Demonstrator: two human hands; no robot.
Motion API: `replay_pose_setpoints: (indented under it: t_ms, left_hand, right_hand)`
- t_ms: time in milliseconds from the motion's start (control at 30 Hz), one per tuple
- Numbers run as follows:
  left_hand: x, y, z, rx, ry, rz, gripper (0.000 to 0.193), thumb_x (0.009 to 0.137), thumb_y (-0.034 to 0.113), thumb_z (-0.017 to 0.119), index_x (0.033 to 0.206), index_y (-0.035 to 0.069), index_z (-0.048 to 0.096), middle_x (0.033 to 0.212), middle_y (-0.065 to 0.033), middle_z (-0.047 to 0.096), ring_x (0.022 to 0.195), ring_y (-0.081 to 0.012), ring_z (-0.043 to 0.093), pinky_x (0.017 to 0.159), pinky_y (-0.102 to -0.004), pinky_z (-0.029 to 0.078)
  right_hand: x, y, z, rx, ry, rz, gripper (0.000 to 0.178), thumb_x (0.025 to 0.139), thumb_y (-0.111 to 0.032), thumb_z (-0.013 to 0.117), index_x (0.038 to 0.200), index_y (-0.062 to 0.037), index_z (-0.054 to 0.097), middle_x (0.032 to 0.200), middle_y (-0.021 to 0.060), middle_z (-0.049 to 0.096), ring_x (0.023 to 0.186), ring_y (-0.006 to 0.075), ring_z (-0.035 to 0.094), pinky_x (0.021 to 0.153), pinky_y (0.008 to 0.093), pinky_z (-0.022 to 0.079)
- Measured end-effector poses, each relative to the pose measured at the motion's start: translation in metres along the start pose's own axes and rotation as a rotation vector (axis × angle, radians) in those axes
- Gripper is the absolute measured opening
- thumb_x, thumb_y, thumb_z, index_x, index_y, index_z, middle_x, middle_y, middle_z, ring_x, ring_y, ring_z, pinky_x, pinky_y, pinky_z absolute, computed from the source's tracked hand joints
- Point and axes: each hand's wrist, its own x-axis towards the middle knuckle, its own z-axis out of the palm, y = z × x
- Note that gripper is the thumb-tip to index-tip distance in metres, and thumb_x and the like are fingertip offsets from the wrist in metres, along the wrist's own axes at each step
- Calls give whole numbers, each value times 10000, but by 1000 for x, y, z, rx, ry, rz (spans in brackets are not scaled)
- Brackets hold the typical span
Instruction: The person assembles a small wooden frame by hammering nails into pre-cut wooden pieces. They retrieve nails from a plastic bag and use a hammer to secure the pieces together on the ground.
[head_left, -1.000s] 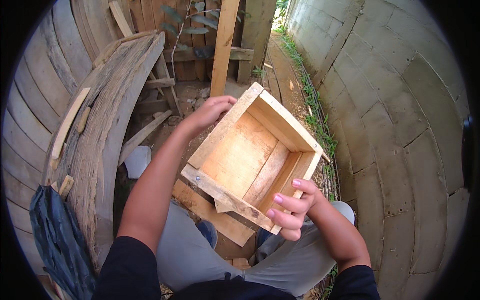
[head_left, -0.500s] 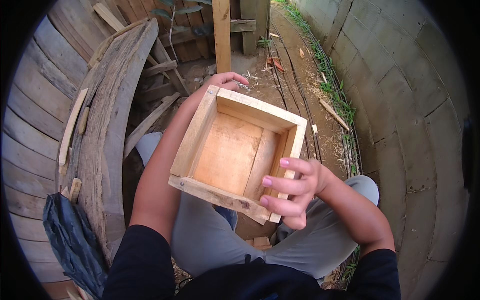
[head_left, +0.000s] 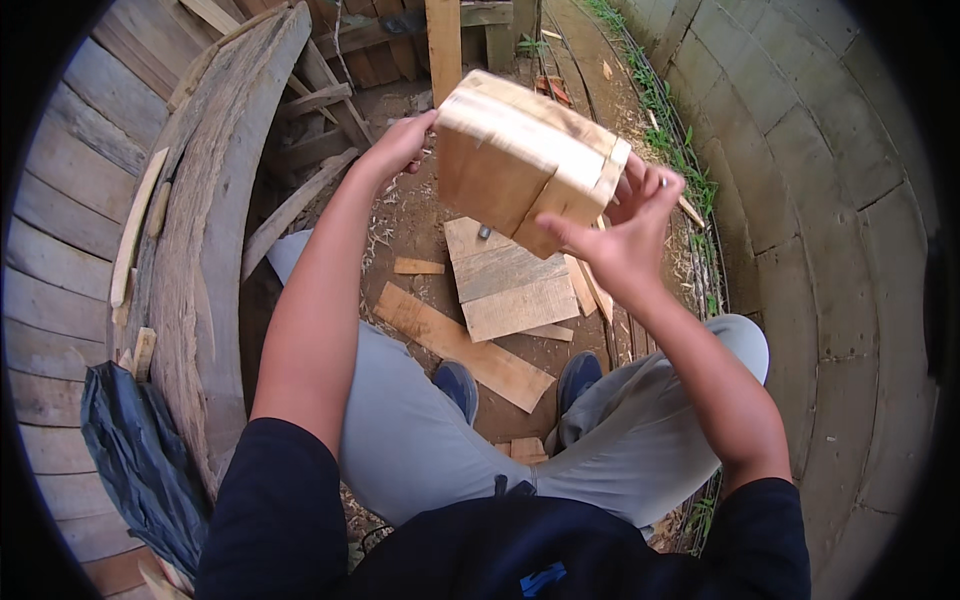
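Note:
A square wooden box (head_left: 510, 150) is up in front of me, tipped so that its outer faces show and its hollow is hidden. My left hand (head_left: 398, 148) is closed at the box's left edge, fingers curled and partly out of sight. At the opposite side my right hand (head_left: 625, 235) grips the box, thumb on the near face and fingers round the far edge. Below it, on the ground, lies a square panel of joined boards (head_left: 515, 290). A small grey metal piece (head_left: 485, 231) shows on the panel, partly covered by the box.
A long loose board (head_left: 465, 345) and small offcuts (head_left: 418, 266) lie around my shoes. To the left stands a thick weathered plank (head_left: 215, 230) with a black plastic sheet (head_left: 140, 460) beside it. A block wall (head_left: 830, 250) runs along the right.
The box has been raised away from my lap and turned over, from its open side to its outer faces. The boards on the ground have come into view beneath it.

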Motion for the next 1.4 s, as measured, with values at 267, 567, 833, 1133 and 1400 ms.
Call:
replay_pose_setpoints:
  t_ms: [267, 567, 833, 1133, 1400]
  left_hand:
    - [-12, -8, 37, 90, -250, -169, 1006, 972, 803, 197, 1518, -8, 432, 1198, -151, 490, 1133, -267, 482, 920, -432, 454]
    - [-33, -94, 132, 563, -413, -99, 1232, 645, 872, 691, 1478, -14, 498, 1538, -307, 387, 1431, -403, 410, 1144, -435, 409]
    - [-66, -129, 156, 751, -238, -353, 1321, 546, 782, 855, 1428, -125, 471, 1488, -304, 377, 1379, -438, 427, 1131, -444, 406]
    - [-68, -161, 176, 775, -216, -449, 1481, 578, 842, 787, 1525, -138, 207, 1550, -277, 258, 1415, -442, 367, 1159, -466, 387]
    - [-73, -165, 179, 717, -224, -461, 1447, 619, 858, 737, 1516, -122, 164, 1518, -261, 277, 1383, -394, 426, 958, -444, 565]
  right_hand:
    - [0, 55, -13, -47, 13, 748, 1131, 691, -220, 965, 1384, 75, 120, 1348, 350, 428, 1206, 392, 598, 957, 436, 591]
    - [-49, 126, -32, 156, -223, 1138, 1097, 797, -69, 864, 1417, 15, -36, 1322, 319, 483, 1161, 398, 641, 953, 595, 566]
    - [-104, 147, -1, 246, -185, 1191, 945, 738, -67, 889, 1290, -55, 123, 1361, 285, 453, 1222, 370, 599, 973, 604, 551]
    - [-116, 153, 21, -26, 3, 1089, 1074, 695, -62, 914, 1396, 41, 106, 1275, 248, 489, 1117, 321, 618, 929, 435, 573]
    - [-105, 152, 18, -840, -329, 580, 846, 654, -281, 952, 1228, -25, 386, 1292, 229, 491, 1230, 406, 507, 1024, 461, 452]
